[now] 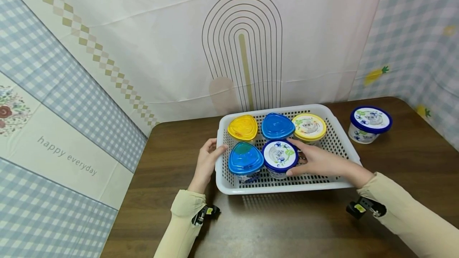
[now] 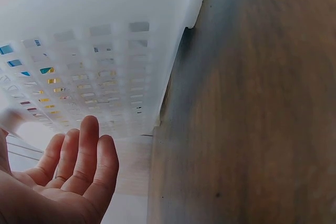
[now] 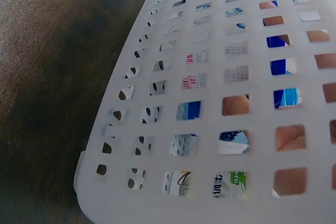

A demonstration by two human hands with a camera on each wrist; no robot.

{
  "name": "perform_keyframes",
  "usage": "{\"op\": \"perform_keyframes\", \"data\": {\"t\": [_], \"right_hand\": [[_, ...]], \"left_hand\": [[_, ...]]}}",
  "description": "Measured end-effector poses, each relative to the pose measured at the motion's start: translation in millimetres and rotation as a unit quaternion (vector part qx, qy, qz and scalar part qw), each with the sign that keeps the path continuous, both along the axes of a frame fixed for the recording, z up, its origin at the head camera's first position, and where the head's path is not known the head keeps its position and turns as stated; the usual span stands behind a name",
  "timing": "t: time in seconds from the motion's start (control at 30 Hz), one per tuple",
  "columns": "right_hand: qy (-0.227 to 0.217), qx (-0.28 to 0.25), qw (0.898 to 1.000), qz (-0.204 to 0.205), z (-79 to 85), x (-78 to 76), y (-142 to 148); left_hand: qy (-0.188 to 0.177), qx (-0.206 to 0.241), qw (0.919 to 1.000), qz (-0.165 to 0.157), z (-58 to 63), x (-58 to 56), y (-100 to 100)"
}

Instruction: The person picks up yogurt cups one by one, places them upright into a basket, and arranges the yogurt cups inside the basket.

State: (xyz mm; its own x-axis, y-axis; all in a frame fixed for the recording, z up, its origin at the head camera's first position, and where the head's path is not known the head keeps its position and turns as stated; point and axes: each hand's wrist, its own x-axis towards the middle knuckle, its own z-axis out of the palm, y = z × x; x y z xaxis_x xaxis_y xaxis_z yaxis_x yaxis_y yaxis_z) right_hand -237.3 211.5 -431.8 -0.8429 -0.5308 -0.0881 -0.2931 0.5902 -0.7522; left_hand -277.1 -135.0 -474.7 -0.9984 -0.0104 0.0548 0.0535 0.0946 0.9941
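A white perforated plastic basket (image 1: 287, 189) stands on the table. My left hand (image 1: 207, 163) holds its left rim, thumb over the edge and fingers along the outer wall. Within the basket, my right hand (image 1: 319, 160) grips a round tub with a dark blue rim and white printed lid (image 1: 280, 155) from its right side. Left of that tub sits a container with a triangular blue lid (image 1: 245, 158). Behind them are a yellow triangular-lidded container (image 1: 243, 127), another blue triangular-lidded container (image 1: 277, 126) and a round yellow-lidded tub (image 1: 310, 127). The basket wall (image 3: 210, 124) partly hides my right fingers in the right wrist view.
Another round tub with a dark blue lid (image 1: 371, 123) stands on the dark wooden table (image 1: 172, 146), right of the basket. Patterned cloth (image 1: 172, 51) hangs behind the table and along both sides.
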Motion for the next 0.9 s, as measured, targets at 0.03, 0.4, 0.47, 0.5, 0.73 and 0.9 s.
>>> {"op": "perform_keyframes", "data": {"t": [0.03, 0.4, 0.47, 0.5, 0.73, 0.9], "right_hand": [[0.0, 0.0, 1.0, 0.0, -0.1, -0.1, 0.0], [-0.002, -0.007, 1.0, -0.006, 1.3, -1.1, -0.7], [-0.005, -0.01, 1.0, -0.008, 1.7, -1.3, -0.6], [-0.005, -0.009, 1.0, -0.01, 1.9, -1.3, -0.6], [-0.018, -0.019, 1.0, -0.012, 0.9, -2.6, 0.9], [-0.037, -0.038, 0.999, -0.008, 0.9, -3.2, 2.2]], "left_hand": [[0.001, 0.0, 1.0, 0.001, 0.0, 0.0, 0.1], [0.003, -0.011, 0.9999, 0.004, 2.9, 0.5, 0.7], [0.001, -0.012, 0.9999, 0.003, 3.2, 0.6, 0.7], [0.001, -0.012, 0.9999, 0.003, 3.2, 0.6, 0.7], [0.0, -0.01, 0.9999, 0.007, 2.4, 0.9, 0.7], [0.001, -0.008, 0.9999, 0.007, 1.4, 0.9, 0.5]]}}
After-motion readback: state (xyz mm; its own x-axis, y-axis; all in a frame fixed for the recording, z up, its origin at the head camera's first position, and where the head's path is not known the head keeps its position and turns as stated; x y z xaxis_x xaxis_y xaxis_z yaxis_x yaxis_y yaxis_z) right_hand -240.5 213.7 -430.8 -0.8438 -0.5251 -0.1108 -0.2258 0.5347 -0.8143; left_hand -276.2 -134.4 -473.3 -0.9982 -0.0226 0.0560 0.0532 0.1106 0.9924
